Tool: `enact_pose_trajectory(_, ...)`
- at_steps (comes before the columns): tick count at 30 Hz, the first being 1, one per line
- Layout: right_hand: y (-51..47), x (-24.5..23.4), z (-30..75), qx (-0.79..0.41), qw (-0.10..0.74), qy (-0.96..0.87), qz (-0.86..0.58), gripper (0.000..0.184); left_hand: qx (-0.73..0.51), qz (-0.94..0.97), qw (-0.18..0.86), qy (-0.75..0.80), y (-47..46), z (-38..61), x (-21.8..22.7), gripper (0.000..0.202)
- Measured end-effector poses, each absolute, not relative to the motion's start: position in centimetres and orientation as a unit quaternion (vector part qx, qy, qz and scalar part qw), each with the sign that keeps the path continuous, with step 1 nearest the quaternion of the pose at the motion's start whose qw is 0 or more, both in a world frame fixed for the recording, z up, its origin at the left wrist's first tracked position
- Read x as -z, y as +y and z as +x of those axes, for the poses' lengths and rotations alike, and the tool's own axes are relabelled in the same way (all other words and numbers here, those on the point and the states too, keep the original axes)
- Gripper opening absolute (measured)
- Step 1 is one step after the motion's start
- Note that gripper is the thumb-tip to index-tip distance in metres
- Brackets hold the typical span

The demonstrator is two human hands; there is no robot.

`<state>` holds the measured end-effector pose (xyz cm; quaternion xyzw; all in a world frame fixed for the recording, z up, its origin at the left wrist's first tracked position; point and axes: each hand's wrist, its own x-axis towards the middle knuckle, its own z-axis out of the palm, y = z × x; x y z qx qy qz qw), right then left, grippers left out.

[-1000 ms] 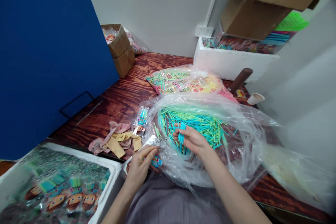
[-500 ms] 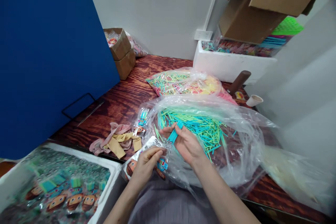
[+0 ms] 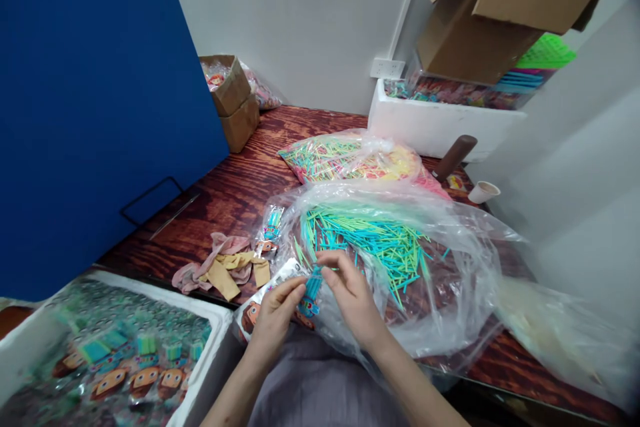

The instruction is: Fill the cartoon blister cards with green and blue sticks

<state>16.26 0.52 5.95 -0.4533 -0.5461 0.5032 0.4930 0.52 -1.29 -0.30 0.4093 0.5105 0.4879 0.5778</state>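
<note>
My left hand point(image 3: 277, 310) pinches the edge of a small clear packet printed with a cartoon face and blue lettering point(image 3: 309, 309). A bunch of thin blue sticks point(image 3: 314, 282) stands in the packet's upper part, and the fingers of my right hand point(image 3: 354, 297) are closed around its top. Under my left hand lies white printed packaging point(image 3: 249, 317) with a cartoon face on it. Just beyond my hands, a large open plastic bag point(image 3: 445, 320) holds a heap of loose green and blue sticks point(image 3: 380, 247).
A white foam box point(image 3: 220, 327) with filled packets stands at lower left. Pink and tan finger covers or gloves point(image 3: 223, 280) and a filled packet point(image 3: 270, 230) lie beside the bag. Behind are another bag of coloured sticks point(image 3: 340, 153), a brown cylinder point(image 3: 455, 157) and a paper cup point(image 3: 484, 192).
My right hand has moved down and left, bringing the blue sticks from above the packet into its upper part. My left hand stays almost in place, pinching the packet.
</note>
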Motion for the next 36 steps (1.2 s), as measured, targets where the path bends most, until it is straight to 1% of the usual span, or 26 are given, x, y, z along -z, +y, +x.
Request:
enact_pose_trajectory(1, 0.4, -5.8, 16.2, -0.464, 0.477, -0.587, -0.461, 0.014, -0.489, 0.407, 0.576, 0.513, -1.3, 0.6, 0.2, 0.036)
enact_pose_trajectory(2, 0.2, -5.7, 16.2, -0.432, 0.455, -0.624, -0.467, 0.011, -0.488, 0.407, 0.575, 0.515, -1.4, 0.6, 0.1, 0.036)
enact_pose_trajectory(5, -0.4, -5.3, 16.0, -0.382, 0.406, -0.674, -0.484, 0.011, -0.474, 0.401, 0.591, 0.515, -1.5, 0.7, -0.4, 0.038)
enact_pose_trajectory(7, -0.8, -5.1, 15.8, -0.374, 0.405, -0.672, -0.495, 0.012, -0.468, 0.394, 0.61, 0.503, -1.6, 0.6, -0.7, 0.036)
enact_pose_trajectory(11, -1.4, -5.1, 15.3, -0.378, 0.429, -0.664, -0.482, 0.022, -0.468, 0.42, 0.616, 0.474, -1.7, 0.2, -1.3, 0.024)
enact_pose_trajectory(14, -1.4, -5.3, 15.1, -0.388, 0.424, -0.674, -0.464, 0.012, -0.455, 0.445, 0.612, 0.469, -1.7, -0.2, -1.7, 0.021)
enact_pose_trajectory(18, -1.2, -5.9, 15.2, -0.381, 0.389, -0.694, -0.471, 0.012, -0.454, 0.435, 0.609, 0.483, -1.9, -0.4, -2.0, 0.023)
enact_pose_trajectory(21, -1.2, -6.2, 15.1, -0.421, 0.388, -0.683, -0.454, 0.009, -0.455, 0.412, 0.617, 0.492, -2.1, -0.3, -1.8, 0.025)
enact_pose_trajectory(23, -1.2, -6.2, 15.2, -0.481, 0.416, -0.637, -0.435, 0.008, -0.455, 0.401, 0.617, 0.502, -2.0, -0.5, -1.6, 0.027)
enact_pose_trajectory(26, -0.4, -5.3, 15.8, -0.56, 0.478, -0.524, -0.428, 0.022, -0.468, 0.406, 0.589, 0.519, -1.1, -1.6, -1.8, 0.029)
enact_pose_trajectory(28, 0.8, -4.2, 16.6, -0.554, 0.489, -0.492, -0.461, 0.025, -0.492, 0.419, 0.548, 0.532, 0.5, -3.0, -2.3, 0.031)
enact_pose_trajectory(29, 1.5, -3.5, 17.1, -0.527, 0.475, -0.503, -0.493, 0.025, -0.505, 0.425, 0.525, 0.537, 1.5, -3.8, -2.6, 0.032)
enact_pose_trajectory(31, 3.3, -2.0, 18.2, -0.436, 0.416, -0.563, -0.565, 0.022, -0.527, 0.434, 0.479, 0.552, 4.2, -5.3, -3.0, 0.034)
enact_pose_trajectory(34, 5.9, -0.4, 19.0, -0.258, 0.271, -0.643, -0.668, 0.022, -0.542, 0.465, 0.391, 0.581, 9.0, -6.9, -2.5, 0.042)
enact_pose_trajectory(36, 7.3, 0.2, 18.9, -0.168, 0.17, -0.657, -0.715, 0.023, -0.54, 0.467, 0.362, 0.599, 12.1, -7.3, -1.3, 0.046)
